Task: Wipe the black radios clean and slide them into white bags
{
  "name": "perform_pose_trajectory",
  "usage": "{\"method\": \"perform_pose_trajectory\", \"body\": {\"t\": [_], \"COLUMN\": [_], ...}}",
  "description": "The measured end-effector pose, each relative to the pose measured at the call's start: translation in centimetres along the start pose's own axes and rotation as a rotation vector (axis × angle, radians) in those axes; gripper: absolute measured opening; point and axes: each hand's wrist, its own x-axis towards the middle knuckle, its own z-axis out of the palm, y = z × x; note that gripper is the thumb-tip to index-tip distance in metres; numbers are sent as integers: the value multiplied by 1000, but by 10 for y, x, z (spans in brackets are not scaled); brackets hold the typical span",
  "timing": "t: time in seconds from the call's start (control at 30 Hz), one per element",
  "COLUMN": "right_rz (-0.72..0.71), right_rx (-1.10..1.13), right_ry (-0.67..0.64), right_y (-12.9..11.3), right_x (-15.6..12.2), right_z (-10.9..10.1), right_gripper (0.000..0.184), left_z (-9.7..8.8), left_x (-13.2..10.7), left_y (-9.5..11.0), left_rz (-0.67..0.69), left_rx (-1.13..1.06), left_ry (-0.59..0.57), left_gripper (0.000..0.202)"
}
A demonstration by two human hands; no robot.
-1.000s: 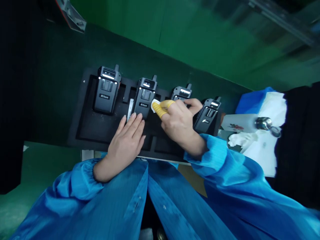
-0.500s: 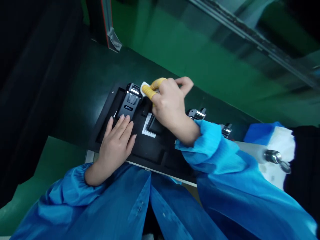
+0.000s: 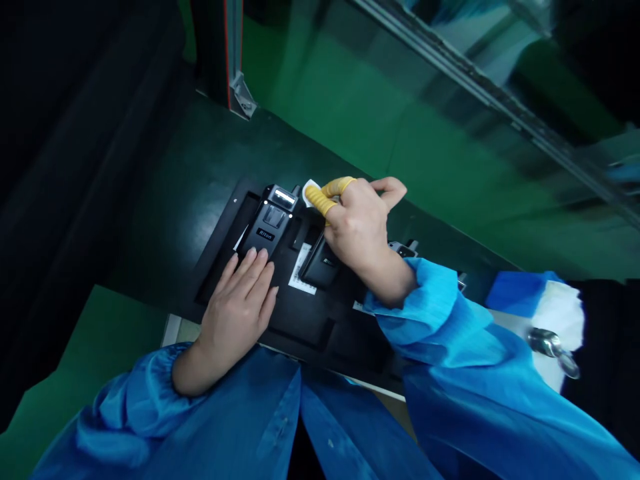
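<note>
A black foam tray (image 3: 305,320) lies on the green bench and holds a row of black handheld radios. My left hand (image 3: 240,307) lies flat and open, its fingertips on the lower end of the leftmost radio (image 3: 267,227). My right hand (image 3: 357,227), with yellow finger cots on two fingers, pinches a small white wipe (image 3: 311,187) just right of that radio's top. It hovers over the second radio (image 3: 320,263), which it mostly hides. A white label (image 3: 303,270) lies between the two radios. A third radio (image 3: 403,249) peeks out behind my right wrist.
A metal frame post (image 3: 235,60) stands at the back left. White cloths (image 3: 560,320), a blue item (image 3: 510,290) and a shiny metal object (image 3: 550,343) lie at the right. My blue sleeves fill the foreground.
My right hand carried the white wipe leftwards, from the second radio to the top of the leftmost one. My left hand shifted from the second radio to the leftmost. The camera view swung left.
</note>
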Motion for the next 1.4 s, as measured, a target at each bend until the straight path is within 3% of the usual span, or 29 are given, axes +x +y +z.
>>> {"method": "perform_pose_trajectory", "body": {"t": [0.23, 0.4, 0.53, 0.63, 0.7, 0.87, 1.0, 1.13, 1.27, 1.4], "right_rz": [-45, -61, 26, 68, 21, -267, -316, -206, 33, 167], "right_rx": [-18, -40, -10, 4, 33, 79, 51, 29, -17, 11], "right_ry": [-106, -33, 16, 60, 48, 12, 55, 106, 109, 121], "right_y": [-36, -24, -10, -14, -25, -57, -60, -38, -13, -7], "right_x": [24, 6, -9, -15, -17, -16, -19, -45, -94, -148], "right_z": [3, 1, -6, -10, -12, -6, -2, -13, -33, -46], "right_gripper": [30, 38, 37, 35, 35, 36, 37, 35, 31, 29], "left_z": [1, 0, 0, 0, 0, 1, 3, 4, 0, 2], "left_x": [-2, -2, -2, -1, -1, 0, -2, -6, -3, 18], "left_y": [0, 0, 0, 0, 1, 0, -2, -5, -5, -5], "left_rz": [-13, -31, -35, -26, -15, -18, -33, -47, -49, -198], "left_rx": [-8, -30, -30, -17, -10, -10, -26, -63, -36, 66], "left_ry": [-13, -18, -21, -10, -3, 3, 8, -8, 15, -57], "left_gripper": [28, 29, 28, 28, 27, 28, 29, 29, 33, 58]}}
